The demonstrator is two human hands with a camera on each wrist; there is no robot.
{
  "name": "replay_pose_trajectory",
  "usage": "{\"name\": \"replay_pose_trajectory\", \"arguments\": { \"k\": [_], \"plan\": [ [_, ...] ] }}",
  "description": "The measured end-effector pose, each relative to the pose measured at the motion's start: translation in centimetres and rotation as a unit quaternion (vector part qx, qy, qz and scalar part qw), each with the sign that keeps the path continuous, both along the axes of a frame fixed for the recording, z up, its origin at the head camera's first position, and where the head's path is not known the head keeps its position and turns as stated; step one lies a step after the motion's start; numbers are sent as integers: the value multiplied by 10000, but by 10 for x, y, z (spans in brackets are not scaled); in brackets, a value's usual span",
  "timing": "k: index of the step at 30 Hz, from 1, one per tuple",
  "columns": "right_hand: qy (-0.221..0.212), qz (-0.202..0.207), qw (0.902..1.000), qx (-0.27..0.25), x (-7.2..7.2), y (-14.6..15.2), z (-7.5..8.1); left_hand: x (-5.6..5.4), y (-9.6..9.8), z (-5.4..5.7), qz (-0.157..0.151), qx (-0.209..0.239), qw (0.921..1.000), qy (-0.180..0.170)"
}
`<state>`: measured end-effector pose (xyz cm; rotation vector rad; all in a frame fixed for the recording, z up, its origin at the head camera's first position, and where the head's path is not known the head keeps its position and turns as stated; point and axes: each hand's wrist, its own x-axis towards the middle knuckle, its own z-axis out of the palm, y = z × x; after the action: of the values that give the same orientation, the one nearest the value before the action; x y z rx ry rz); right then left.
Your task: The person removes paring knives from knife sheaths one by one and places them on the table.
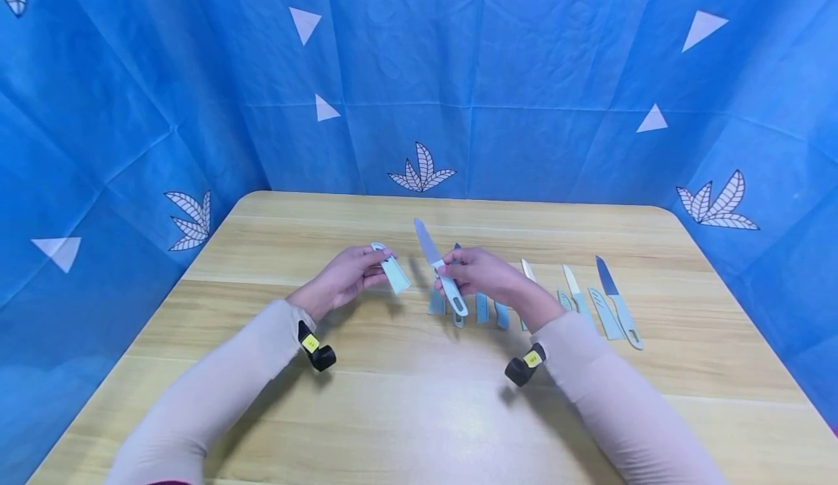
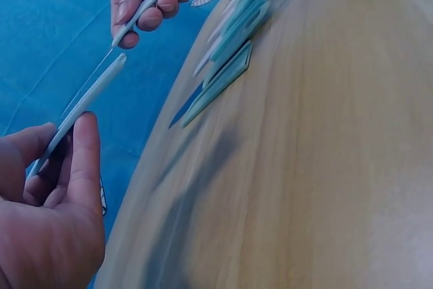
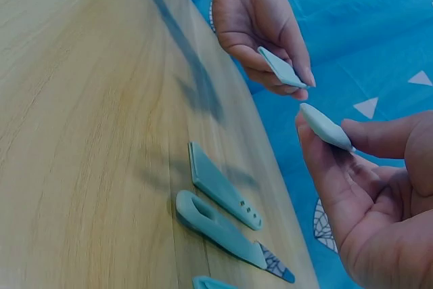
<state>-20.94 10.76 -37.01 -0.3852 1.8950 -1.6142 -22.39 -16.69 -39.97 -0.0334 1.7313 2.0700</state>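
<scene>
My left hand (image 1: pixel 343 278) pinches a pale green knife sheath (image 1: pixel 396 275) between thumb and fingers, raised over the table. In my right hand (image 1: pixel 481 274) is a kitchen knife (image 1: pixel 453 296), gripped by its pale green handle with the blade pointing up and away. Knife and sheath are apart in the head view. The left wrist view shows the knife's handle (image 2: pixel 152 8) beyond the sheath (image 2: pixel 81 103), the thin blade overlapping the sheath there. From the right wrist, the handle (image 3: pixel 325 126) appears nearly end-on, close to the sheath (image 3: pixel 283 69).
Under and right of my right hand lie several knives and sheaths in a row. At its right end are a dark-bladed knife (image 1: pixel 622 312), a slotted sheath (image 1: pixel 605 314) and a white-bladed knife (image 1: pixel 577 292). A blue curtain (image 1: pixel 471 92) surrounds the wooden table (image 1: pixel 406 412).
</scene>
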Motion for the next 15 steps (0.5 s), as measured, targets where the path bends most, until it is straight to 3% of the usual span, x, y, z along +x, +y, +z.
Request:
{"name": "replay_pose_trajectory", "arguments": {
  "k": [15],
  "plan": [
    [-228,-654,9972,297,-12,-24,-6,-21,-4,-2,-117,-236,9996,-115]
  ]
}}
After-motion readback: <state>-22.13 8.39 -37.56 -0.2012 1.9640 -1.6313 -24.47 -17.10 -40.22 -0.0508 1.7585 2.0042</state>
